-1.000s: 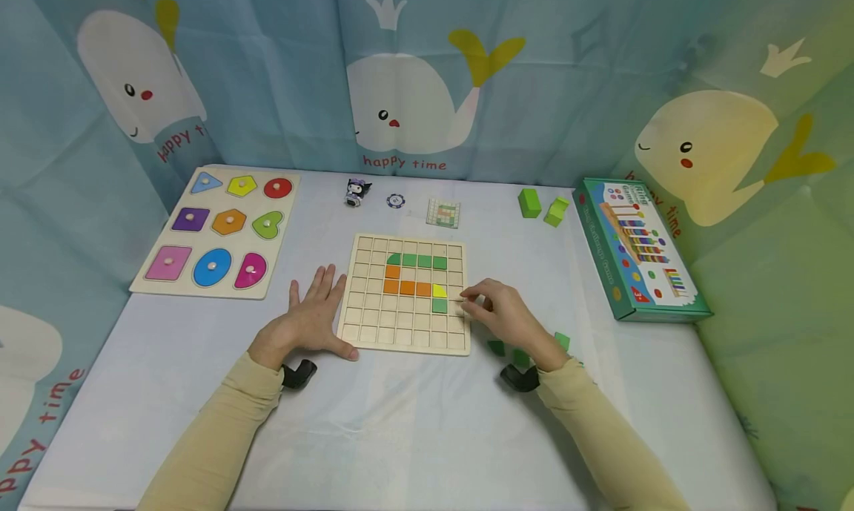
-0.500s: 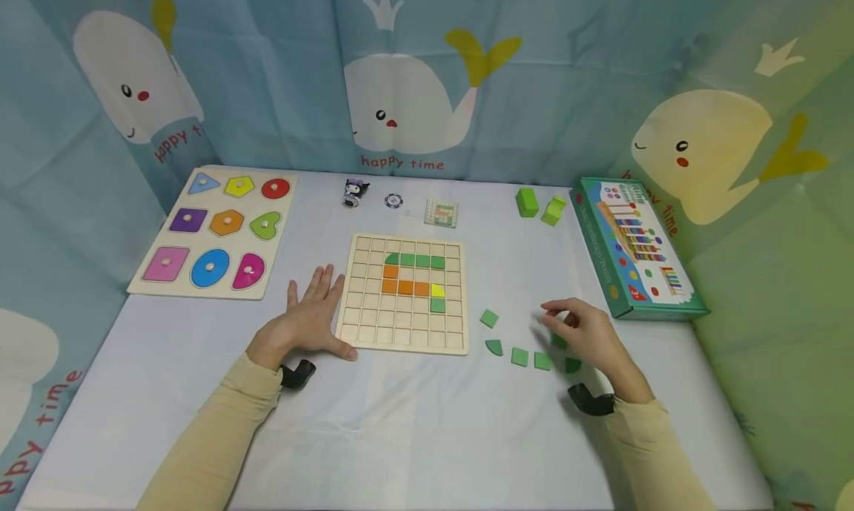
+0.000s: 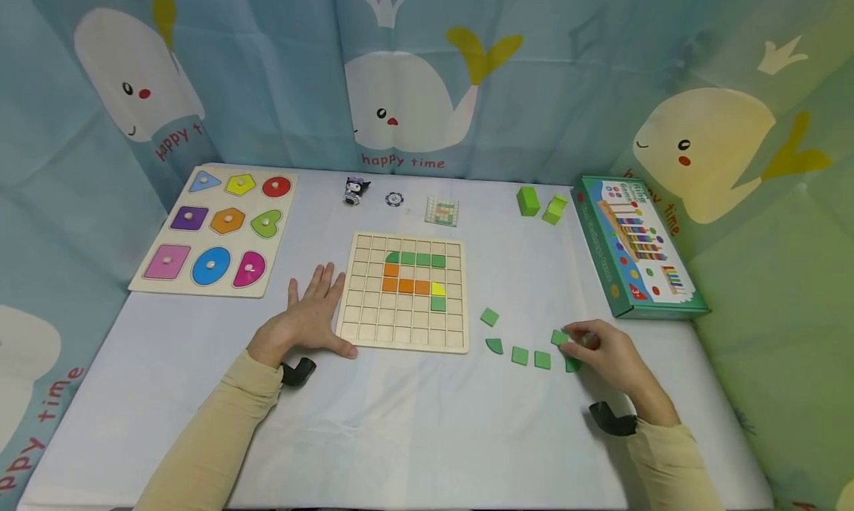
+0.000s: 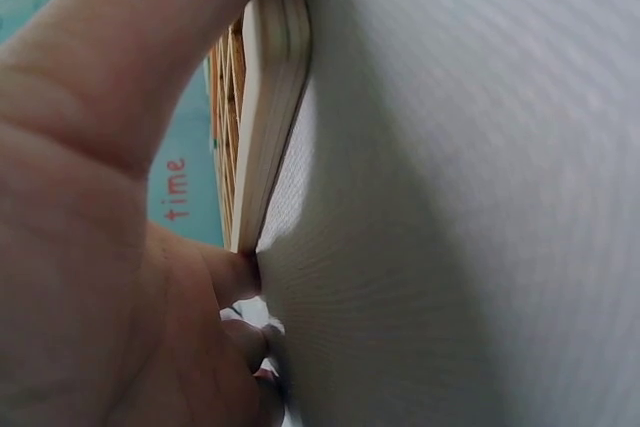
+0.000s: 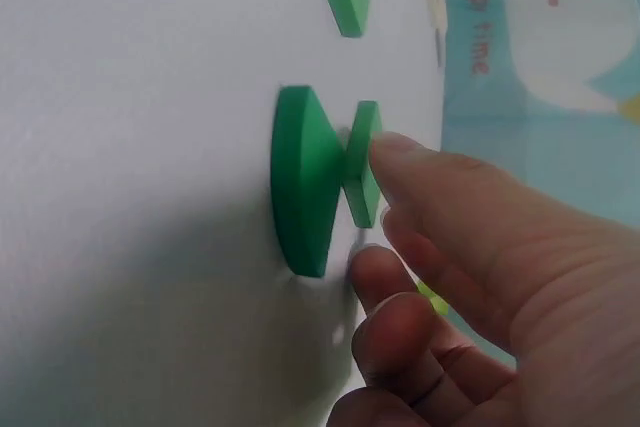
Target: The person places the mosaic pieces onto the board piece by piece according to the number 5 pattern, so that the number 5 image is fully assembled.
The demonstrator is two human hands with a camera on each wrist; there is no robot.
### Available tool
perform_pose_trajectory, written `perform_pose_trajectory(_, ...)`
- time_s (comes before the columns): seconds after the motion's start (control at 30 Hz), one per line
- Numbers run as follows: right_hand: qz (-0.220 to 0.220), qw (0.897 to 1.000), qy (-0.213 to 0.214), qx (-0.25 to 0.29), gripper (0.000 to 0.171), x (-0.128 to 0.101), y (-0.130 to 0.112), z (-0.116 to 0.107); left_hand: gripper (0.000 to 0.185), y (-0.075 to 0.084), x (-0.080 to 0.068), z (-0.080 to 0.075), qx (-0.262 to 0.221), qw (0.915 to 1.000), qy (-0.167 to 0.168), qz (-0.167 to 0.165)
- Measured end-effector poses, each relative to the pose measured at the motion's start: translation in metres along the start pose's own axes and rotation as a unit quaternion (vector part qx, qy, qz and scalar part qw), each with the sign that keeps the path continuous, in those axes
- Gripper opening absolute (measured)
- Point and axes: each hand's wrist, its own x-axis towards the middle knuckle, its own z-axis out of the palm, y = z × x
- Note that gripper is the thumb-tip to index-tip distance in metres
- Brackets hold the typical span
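Backdrop: blue whale-print curtain behind a pale table (image 3: 414,422).
Left hand: left hand (image 3: 308,320) lies flat, fingers straight, at lower centre-left of the head view, its thumb and finger edge touching the left side of the wooden grid board (image 3: 373,325).
Right hand: right hand (image 3: 603,348) at lower right, fingertips (image 5: 400,147) pinching a small green square tile (image 3: 560,337) that stands tilted on edge.
Tile's place: just right of a row of loose green tiles (image 3: 520,355), touching a rounded green piece (image 5: 300,187) lying flat on the table.
Board: green, orange and yellow tiles fill part of its middle.
Far left: shape puzzle (image 3: 216,229).
Far right: boxed toy (image 3: 634,248), with two green blocks (image 3: 540,203) beside it.
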Motion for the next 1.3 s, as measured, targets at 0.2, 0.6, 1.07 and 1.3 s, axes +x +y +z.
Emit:
perform_pose_trajectory(0.2,-0.022,1.0,0.009,-0.012,0.029,0.005,-0.002,0.005,0.142,-0.001,0.0,0.0,0.001,1.0,0.001,0.0)
perform_pose_trajectory(0.6,-0.073,0.996,0.03,-0.052,0.025,0.009,-0.006,0.01,0.143,-0.001,0.0,-0.001,0.005,1.0,0.002,-0.001)
perform_pose_trajectory(1.07,-0.145,0.988,0.043,0.03,0.023,0.026,-0.044,0.026,0.144,-0.001,0.001,0.0,0.003,1.0,-0.001,-0.003)
perform_pose_trajectory(1.3,-0.17,0.984,0.001,0.053,0.022,0.041,-0.067,0.045,0.144,-0.001,0.001,0.001,0.003,1.0,0.0,0.0)
